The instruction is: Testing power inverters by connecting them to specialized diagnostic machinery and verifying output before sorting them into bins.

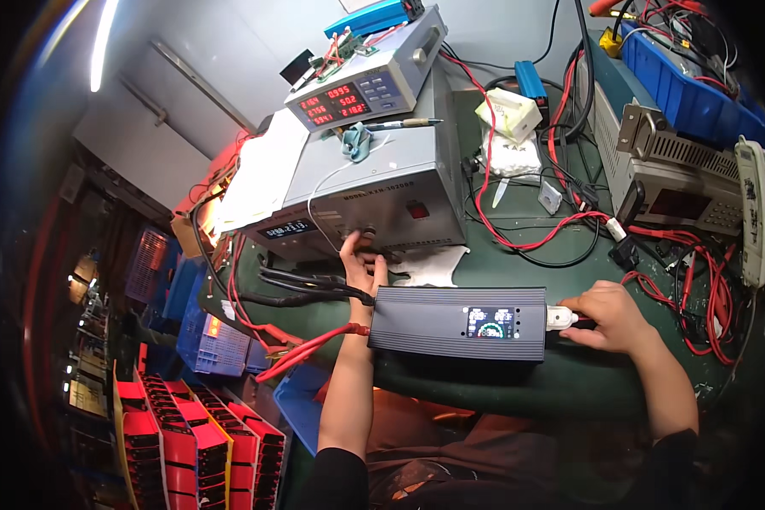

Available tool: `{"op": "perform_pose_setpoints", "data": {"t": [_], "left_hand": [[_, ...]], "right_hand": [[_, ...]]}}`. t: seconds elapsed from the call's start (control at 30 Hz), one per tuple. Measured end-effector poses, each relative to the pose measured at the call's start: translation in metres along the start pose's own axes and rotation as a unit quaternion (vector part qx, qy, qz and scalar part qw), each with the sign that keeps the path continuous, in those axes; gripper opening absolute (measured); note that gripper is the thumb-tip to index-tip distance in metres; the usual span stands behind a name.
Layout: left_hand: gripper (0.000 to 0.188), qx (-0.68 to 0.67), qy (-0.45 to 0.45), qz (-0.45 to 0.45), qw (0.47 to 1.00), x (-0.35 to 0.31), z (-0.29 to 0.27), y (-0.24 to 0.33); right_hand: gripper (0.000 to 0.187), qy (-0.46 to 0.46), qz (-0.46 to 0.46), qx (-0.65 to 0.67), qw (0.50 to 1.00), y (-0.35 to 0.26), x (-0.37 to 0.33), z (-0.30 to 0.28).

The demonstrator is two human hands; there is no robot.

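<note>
A black ribbed power inverter (425, 327) with a lit colour display (490, 325) lies across the near part of the bench. My right hand (608, 316) pinches a white plug (559, 318) at the inverter's right end. Beyond the inverter, my left hand (365, 262) reaches to the front of a large grey power supply (382, 208), its fingers closed around a knob (369, 233). Part of those fingers is hard to make out. Thick black cables (314, 287) and red cables (314, 344) run from the inverter's left end.
A meter with red digits (340, 104) sits on the power supply, with circuit boards (338, 53) on top. Red and black leads (518, 242) tangle across the right side, near a bench instrument (680, 204) and a blue bin (688, 85). Red-lined boxes (187, 433) stand lower left.
</note>
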State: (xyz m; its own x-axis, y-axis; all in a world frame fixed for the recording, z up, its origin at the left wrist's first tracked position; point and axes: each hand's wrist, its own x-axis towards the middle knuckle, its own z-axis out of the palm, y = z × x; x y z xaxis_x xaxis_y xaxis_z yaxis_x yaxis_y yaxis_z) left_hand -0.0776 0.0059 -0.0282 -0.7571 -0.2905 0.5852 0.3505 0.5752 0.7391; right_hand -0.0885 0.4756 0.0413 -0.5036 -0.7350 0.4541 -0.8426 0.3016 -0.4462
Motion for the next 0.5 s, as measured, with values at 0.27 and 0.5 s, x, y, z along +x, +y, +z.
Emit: {"op": "perform_pose_setpoints", "data": {"t": [0.27, 0.5], "left_hand": [[0.073, -0.004, 0.006, 0.002, 1.000, 0.001, 0.003, 0.005], [0.072, 0.039, -0.007, -0.011, 0.999, 0.000, -0.005, -0.004]], "right_hand": [[0.040, 0.012, -0.003, 0.013, 1.000, 0.004, -0.002, 0.003], [0.039, -0.001, -0.004, 0.000, 1.000, 0.002, 0.003, 0.003]]}}
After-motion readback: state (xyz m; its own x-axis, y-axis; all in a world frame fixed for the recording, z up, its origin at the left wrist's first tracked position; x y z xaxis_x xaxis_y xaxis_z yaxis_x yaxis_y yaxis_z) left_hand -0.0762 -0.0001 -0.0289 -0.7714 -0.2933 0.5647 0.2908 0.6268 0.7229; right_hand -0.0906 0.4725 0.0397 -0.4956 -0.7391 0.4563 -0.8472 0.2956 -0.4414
